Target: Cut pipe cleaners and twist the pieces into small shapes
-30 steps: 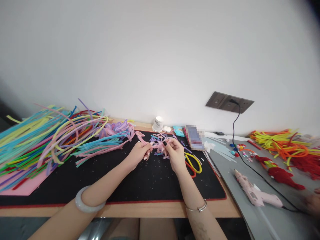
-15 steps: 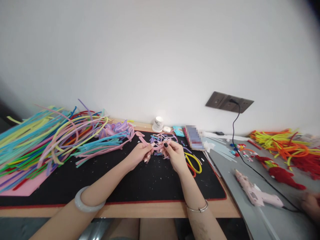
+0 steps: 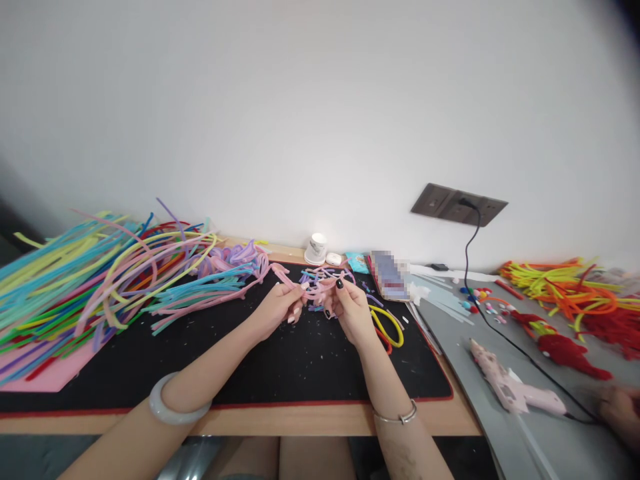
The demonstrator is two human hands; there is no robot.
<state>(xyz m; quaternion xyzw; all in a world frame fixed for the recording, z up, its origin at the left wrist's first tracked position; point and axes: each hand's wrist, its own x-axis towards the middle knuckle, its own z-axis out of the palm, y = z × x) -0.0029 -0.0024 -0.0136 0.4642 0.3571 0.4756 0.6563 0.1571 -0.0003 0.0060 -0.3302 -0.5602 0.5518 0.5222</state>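
Note:
A pink pipe cleaner (image 3: 316, 291) stretches between my two hands above the black mat (image 3: 300, 373). My left hand (image 3: 281, 308) is closed around it, and one end sticks out past the thumb toward the upper left. With thumb and index finger, my right hand (image 3: 351, 308) pinches the other side of the pink piece. Behind the hands lie cut purple, blue and pink pipe cleaner pieces (image 3: 330, 273). By my right wrist a yellow pipe cleaner loop (image 3: 395, 333) rests on the mat.
Bundles of coloured pipe cleaners (image 3: 115, 267) fill the left side. At the back stand a paper cup (image 3: 317, 248) and a phone (image 3: 389, 275). On the right lie a pink glue gun (image 3: 515, 390) with a black cord and a red plush-like figure (image 3: 565, 352). Another person's hand (image 3: 620, 410) shows at the right edge.
My right hand has shifted slightly right and turned a little, with the pink pipe cleaner still pinched. My left hand has barely moved, and the pink end beside it sits differently.

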